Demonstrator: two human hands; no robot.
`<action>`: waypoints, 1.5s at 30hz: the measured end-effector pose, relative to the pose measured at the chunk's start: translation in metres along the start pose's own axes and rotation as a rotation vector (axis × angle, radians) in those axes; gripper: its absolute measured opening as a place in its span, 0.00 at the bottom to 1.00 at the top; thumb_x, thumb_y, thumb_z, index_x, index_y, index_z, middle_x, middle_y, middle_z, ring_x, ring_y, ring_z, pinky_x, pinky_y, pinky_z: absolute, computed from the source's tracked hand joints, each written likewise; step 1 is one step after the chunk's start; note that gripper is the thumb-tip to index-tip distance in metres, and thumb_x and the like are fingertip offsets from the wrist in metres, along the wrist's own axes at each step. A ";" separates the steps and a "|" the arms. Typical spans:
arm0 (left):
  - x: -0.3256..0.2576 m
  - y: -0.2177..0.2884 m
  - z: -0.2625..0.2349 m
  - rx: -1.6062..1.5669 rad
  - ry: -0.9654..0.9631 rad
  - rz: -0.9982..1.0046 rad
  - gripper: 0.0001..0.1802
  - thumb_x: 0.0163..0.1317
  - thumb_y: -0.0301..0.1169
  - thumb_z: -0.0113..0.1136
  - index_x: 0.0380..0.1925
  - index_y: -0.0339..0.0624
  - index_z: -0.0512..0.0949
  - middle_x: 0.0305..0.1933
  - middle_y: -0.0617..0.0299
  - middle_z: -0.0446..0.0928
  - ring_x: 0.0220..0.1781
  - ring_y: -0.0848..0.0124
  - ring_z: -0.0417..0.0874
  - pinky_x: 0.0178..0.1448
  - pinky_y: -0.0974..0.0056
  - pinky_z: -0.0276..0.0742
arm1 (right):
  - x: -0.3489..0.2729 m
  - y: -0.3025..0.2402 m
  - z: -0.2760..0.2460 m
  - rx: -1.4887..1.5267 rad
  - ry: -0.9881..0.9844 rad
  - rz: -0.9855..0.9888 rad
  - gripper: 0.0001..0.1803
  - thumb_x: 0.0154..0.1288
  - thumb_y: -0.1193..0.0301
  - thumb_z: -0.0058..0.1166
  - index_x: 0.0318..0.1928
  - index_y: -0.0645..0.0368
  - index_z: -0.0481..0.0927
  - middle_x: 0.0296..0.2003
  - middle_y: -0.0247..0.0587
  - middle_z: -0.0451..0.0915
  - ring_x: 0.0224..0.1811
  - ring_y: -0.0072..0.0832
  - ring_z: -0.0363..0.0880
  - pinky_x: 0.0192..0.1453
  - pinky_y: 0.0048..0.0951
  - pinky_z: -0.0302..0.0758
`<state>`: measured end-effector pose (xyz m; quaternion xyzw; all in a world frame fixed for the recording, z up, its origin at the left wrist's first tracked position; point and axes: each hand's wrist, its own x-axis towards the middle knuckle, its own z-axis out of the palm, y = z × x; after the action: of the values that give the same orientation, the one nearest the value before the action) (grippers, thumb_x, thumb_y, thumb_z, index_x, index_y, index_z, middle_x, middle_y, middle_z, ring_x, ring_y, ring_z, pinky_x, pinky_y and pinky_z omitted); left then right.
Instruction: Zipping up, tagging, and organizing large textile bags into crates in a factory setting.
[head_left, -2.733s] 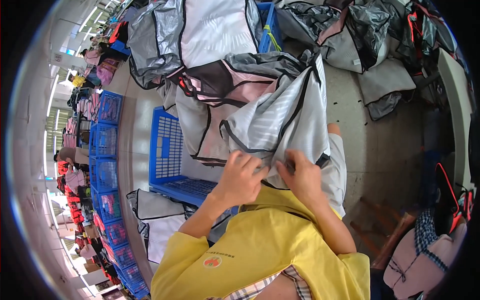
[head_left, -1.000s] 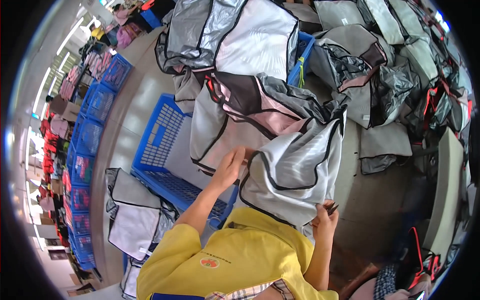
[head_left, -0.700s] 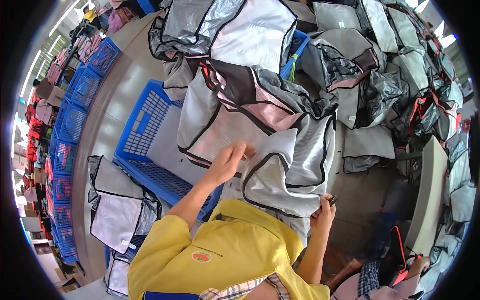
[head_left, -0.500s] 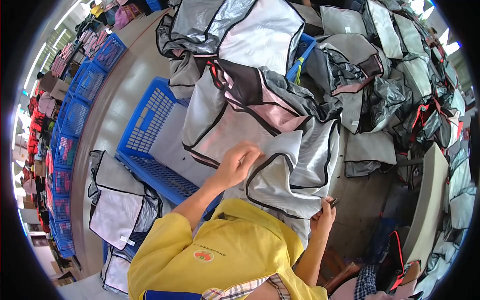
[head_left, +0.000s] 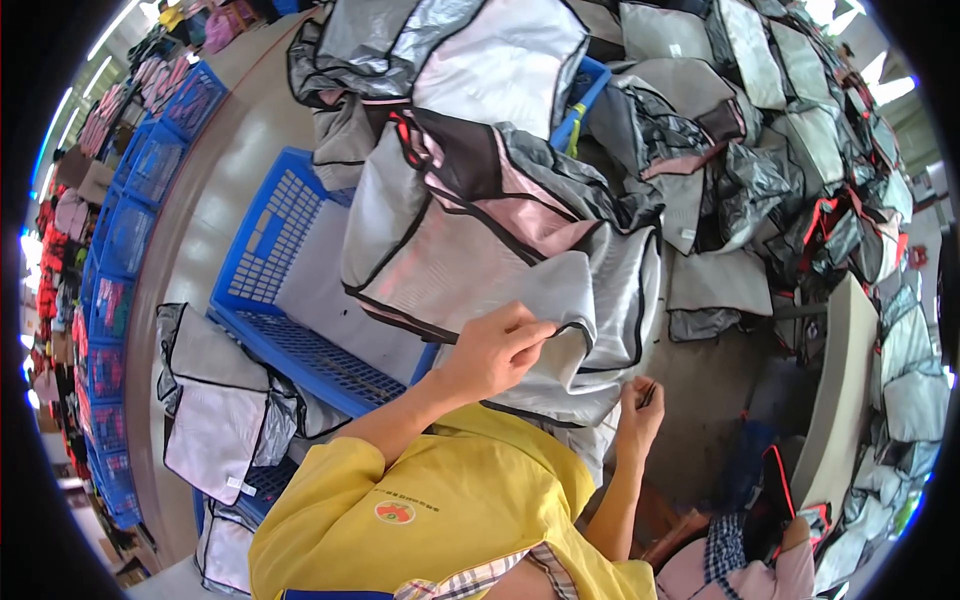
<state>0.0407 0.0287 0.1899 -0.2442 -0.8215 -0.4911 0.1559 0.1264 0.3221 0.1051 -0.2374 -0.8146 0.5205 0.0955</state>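
A large sewn bag (head_left: 480, 235) of silvery-grey lining with black edge binding and pink and dark panels lies spread in front of me. My left hand (head_left: 500, 350) pinches the bag's near bound edge between thumb and fingers. To the right, just off the bag's near corner, my right hand (head_left: 640, 408) is closed around a small dark tool (head_left: 647, 396) that looks like thread snips. Most of that tool is hidden in my fingers.
A blue plastic crate (head_left: 290, 250) with a pale sheet inside stands left of the bag. More grey-lined bags (head_left: 225, 400) lie at lower left, and a heap of similar bags (head_left: 720, 150) fills the right. A pale curved board (head_left: 835, 380) stands at right. A person's pink sleeve (head_left: 790, 575) shows at lower right.
My left hand has moved down and right along the bag and now pinches its bound edge. My right hand has come off the bag's corner, still holding the snips. The view has shifted slightly.
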 end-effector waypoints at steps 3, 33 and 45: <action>0.002 0.003 0.003 0.165 -0.041 0.134 0.22 0.52 0.20 0.71 0.49 0.47 0.85 0.35 0.64 0.75 0.30 0.67 0.80 0.31 0.63 0.77 | -0.010 -0.091 -0.007 -0.119 0.019 -0.180 0.12 0.68 0.76 0.66 0.51 0.61 0.83 0.39 0.32 0.81 0.28 0.18 0.69 0.34 0.24 0.71; -0.040 0.019 0.066 0.108 -0.251 0.291 0.10 0.56 0.25 0.72 0.35 0.39 0.80 0.40 0.59 0.78 0.39 0.62 0.83 0.42 0.58 0.82 | -0.020 -0.012 0.045 0.749 -0.106 0.212 0.05 0.72 0.79 0.60 0.45 0.57 0.80 0.28 0.27 0.77 0.21 0.11 0.66 0.22 0.18 0.61; 0.028 -0.157 -0.010 0.308 0.425 -0.352 0.11 0.76 0.32 0.58 0.50 0.36 0.77 0.38 0.51 0.84 0.34 0.61 0.87 0.38 0.60 0.81 | 0.000 0.013 0.012 0.807 -0.050 0.131 0.06 0.72 0.81 0.59 0.44 0.58 0.78 0.24 0.25 0.74 0.19 0.08 0.63 0.20 0.16 0.55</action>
<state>-0.0694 -0.0361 0.0934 0.0364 -0.8648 -0.4204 0.2721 0.1251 0.3173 0.0879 -0.2196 -0.5304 0.8088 0.1276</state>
